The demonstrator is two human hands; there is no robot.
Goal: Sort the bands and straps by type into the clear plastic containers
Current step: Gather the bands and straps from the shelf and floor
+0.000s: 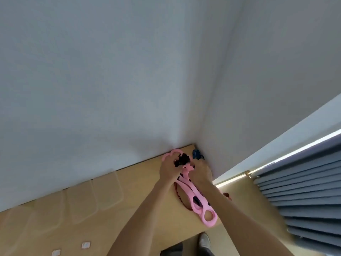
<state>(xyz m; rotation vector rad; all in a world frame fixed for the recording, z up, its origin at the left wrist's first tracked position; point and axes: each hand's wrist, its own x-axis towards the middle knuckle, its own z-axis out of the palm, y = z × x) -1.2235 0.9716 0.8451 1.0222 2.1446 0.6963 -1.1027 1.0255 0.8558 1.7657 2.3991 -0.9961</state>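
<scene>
A tangle of pink figure-eight resistance bands lies at the far right corner of the tabletop, knotted with a black strap and a thin red cord. The left hand and right hand both pinch into the knot. Best to loosen the black strap free before lifting anything. Clear plastic containers wait well to the left. A blue band sits in the corner; grey walls, pleated blind at right.
</scene>
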